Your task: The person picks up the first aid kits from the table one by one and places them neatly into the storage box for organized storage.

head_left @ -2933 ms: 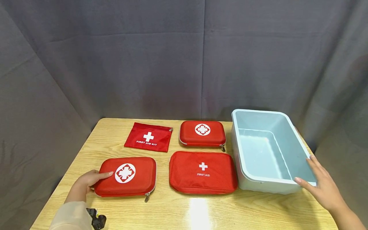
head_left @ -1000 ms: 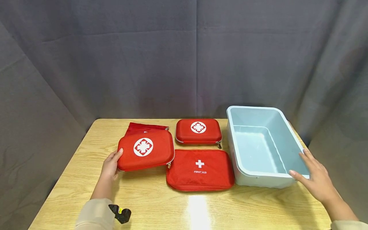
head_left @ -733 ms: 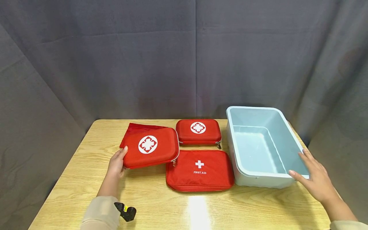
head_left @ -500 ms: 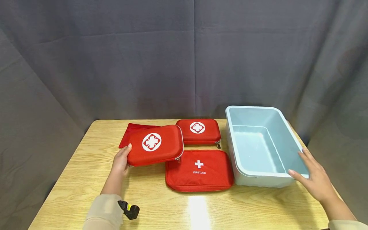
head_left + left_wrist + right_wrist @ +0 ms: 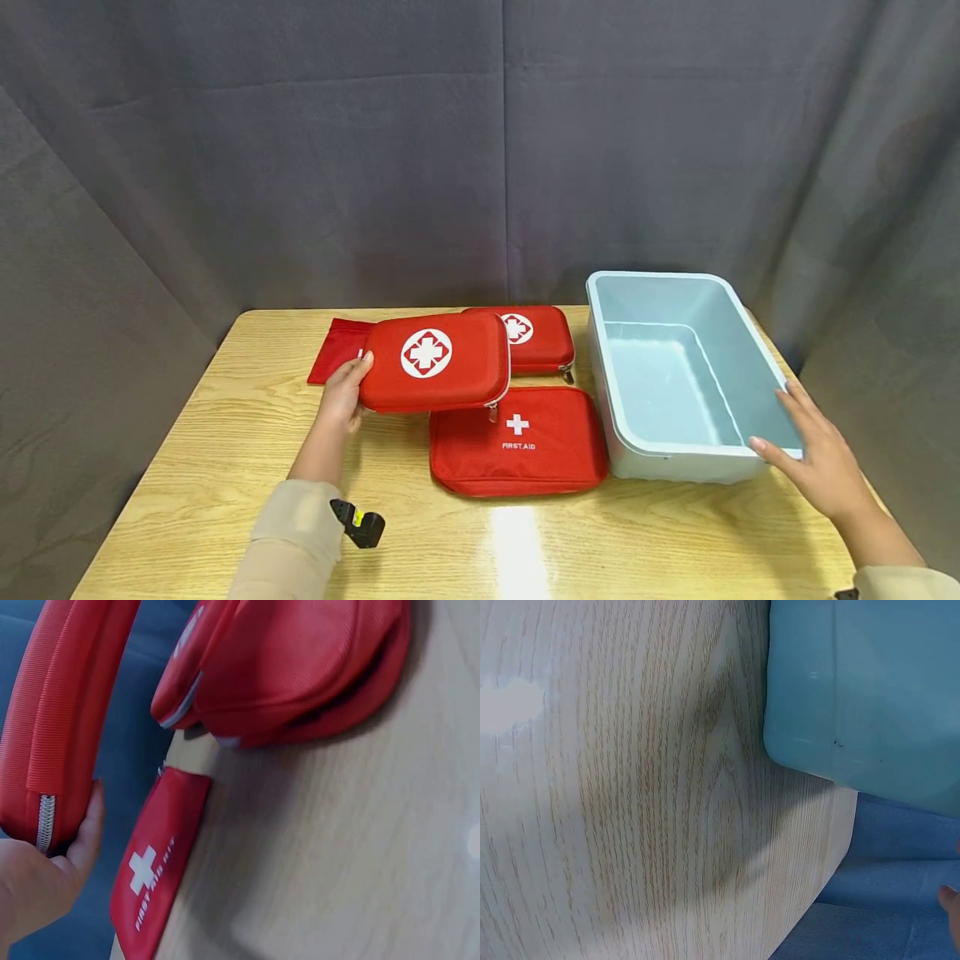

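My left hand [image 5: 343, 396] grips the left end of a red hard-shell first-aid case [image 5: 472, 367], thumb on top, and holds it above the table. In the left wrist view the case's zipped edge [image 5: 56, 742] shows. In the head view it overlaps a flat red first-aid pouch [image 5: 333, 357], a smaller red hard case [image 5: 553, 343] and a soft red first-aid bag [image 5: 558, 454]. My right hand [image 5: 821, 462] rests spread over the near right corner of a pale blue plastic bin [image 5: 690, 468]; only a bit of the hand [image 5: 952, 907] shows in the right wrist view.
The inside of the bin shows only its bare floor. A grey curtain [image 5: 375, 183] hangs behind and around the wooden table [image 5: 202, 467]. The soft bag lies close against the bin's left side. A black wrist camera [image 5: 362, 525] sits at the left cuff.
My left hand has lifted the large case off the table's left side and carried it up and to the right, over the pouch towards the smaller case. My right hand stays at the bin's corner.
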Motion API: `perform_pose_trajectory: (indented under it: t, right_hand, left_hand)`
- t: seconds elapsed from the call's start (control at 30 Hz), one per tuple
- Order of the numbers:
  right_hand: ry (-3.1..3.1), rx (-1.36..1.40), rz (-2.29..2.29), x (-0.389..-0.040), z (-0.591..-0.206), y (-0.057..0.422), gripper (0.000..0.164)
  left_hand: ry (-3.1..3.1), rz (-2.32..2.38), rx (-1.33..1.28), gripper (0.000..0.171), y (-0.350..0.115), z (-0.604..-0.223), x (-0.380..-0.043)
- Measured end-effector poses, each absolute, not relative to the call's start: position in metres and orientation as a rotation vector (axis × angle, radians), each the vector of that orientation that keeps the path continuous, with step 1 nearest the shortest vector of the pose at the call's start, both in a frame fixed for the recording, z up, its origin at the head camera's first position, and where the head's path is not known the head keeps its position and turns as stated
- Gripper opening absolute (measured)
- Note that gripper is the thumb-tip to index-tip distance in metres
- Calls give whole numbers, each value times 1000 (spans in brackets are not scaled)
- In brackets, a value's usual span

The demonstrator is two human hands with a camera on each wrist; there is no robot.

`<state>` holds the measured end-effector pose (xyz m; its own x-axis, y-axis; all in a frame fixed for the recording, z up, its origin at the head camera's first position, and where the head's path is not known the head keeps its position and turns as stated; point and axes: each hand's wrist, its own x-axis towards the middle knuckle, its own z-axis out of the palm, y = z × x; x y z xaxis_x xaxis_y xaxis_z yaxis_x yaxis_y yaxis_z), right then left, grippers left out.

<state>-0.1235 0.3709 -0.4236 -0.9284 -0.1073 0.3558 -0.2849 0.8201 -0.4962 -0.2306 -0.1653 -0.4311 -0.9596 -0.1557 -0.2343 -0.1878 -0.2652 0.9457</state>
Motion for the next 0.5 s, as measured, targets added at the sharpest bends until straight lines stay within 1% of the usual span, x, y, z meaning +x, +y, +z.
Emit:
perform_pose_trajectory:
  t: [0.07,0.13,0.3,0.5]
  right_hand:
    - [-2694,293,802,-123,-423,371,67]
    - [-2698,292,802,-123,-422,371,67]
    - [-2702,289,797,-123,-421,370,68]
    - [-2696,290,780,-122,-422,370,68]
  left_hand:
    - [1883,2444,-426,27,-161,-428,-233]
    - [1877,2433,-409,30,-158,-425,-235]
    - [1877,2405,-358,43,-148,-418,-239]
    - [1859,2388,-319,41,-136,-408,-245]
